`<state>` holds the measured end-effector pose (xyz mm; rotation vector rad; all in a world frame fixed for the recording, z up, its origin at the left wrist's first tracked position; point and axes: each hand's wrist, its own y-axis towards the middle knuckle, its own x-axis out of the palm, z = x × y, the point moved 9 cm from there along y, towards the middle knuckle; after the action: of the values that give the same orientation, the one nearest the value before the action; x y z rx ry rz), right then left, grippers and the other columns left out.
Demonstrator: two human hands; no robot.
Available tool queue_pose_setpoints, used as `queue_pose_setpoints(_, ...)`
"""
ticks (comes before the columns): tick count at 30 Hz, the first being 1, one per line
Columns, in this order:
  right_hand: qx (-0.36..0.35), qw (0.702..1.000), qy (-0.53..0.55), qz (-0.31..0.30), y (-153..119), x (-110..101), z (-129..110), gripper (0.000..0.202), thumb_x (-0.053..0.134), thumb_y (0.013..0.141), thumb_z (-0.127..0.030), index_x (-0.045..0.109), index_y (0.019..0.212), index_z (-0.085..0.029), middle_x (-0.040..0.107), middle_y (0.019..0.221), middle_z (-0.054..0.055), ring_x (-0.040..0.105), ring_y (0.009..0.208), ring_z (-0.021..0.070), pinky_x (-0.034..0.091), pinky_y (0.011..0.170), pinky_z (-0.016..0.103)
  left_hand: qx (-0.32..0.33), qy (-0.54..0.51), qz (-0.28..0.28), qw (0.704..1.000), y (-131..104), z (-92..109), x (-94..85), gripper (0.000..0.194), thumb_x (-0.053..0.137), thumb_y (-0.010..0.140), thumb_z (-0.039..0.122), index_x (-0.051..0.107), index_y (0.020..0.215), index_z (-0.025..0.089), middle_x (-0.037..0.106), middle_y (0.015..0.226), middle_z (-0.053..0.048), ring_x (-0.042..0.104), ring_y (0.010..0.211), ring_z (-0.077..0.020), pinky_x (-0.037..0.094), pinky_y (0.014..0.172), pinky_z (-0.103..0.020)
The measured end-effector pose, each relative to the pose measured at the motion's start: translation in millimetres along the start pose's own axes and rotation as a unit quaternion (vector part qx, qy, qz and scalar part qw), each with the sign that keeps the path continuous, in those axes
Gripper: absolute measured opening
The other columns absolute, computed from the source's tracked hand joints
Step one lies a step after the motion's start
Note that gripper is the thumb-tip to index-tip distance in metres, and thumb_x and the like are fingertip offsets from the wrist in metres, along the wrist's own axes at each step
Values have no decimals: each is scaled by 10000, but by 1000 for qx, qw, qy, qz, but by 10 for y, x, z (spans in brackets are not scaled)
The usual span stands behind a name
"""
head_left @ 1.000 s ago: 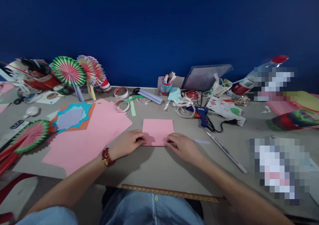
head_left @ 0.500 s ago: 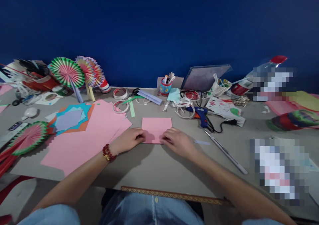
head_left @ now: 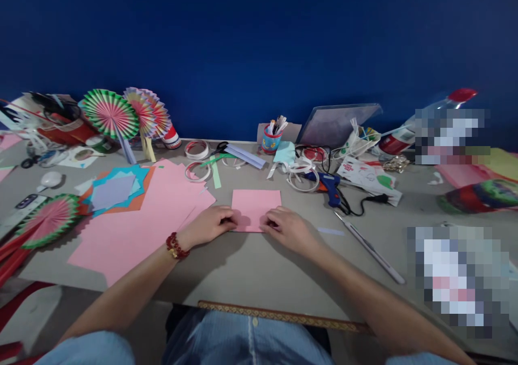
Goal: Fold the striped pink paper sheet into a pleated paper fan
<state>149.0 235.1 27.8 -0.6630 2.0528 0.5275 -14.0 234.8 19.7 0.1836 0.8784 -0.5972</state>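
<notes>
Paper fan (head_left: pixel 50 222), pleated and green at its rim, lies toward the left end of the table (head_left: pixel 243 270), near its front edge. To the right of it, large pink sheets (head_left: pixel 129 235) are spread, and one corner of them comes about to the front edge. Next is the left hand (head_left: pixel 212 224), with fingers curled at the near left corner of a pink paper rectangle (head_left: pixel 256 203). This rectangle lies about midway between the front and back edges of the table, its near side roughly parallel to the front edge. The right hand (head_left: pixel 287 226) has its curled fingertips on the near side, toward the near right corner. Both hands touch the paper, but I cannot tell whether they pinch it or only press it. I judge it very light, flexible but crisp enough to keep a crease, and easy to dent or tear; the two near corners seem the proper places to take hold, with gentle and even pressure. Farther right are a blue glue gun (head_left: pixel 332 190), a narrow lilac strip (head_left: pixel 331 231), and a craft knife (head_left: pixel 370 249), which slants toward the front edge.
</notes>
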Motion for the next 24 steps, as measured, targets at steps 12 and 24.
queue_pose_setpoints(12, -11, 997, 47, -54, -90, -148, 253, 170, 594, 959, -274, 654, 822, -193, 667, 838, 27, 590, 813, 178, 405, 740, 275, -4, 23, -6, 1000, -6, -21, 28, 201, 558, 979, 354, 665, 911, 198, 683, 928, -35, 603, 887, -195, 429, 757, -282)
queue_pose_setpoints(24, -27, 994, 42, -100, -78, -174, 222, 139, 596, 936, -258, 622, 822, -185, 639, 865, 31, 586, 862, 190, 416, 802, 295, -7, 36, -3, 999, -9, -9, 31, 166, 554, 987, 314, 666, 937, 201, 691, 951, -31, 609, 905, -197, 421, 766, -276)
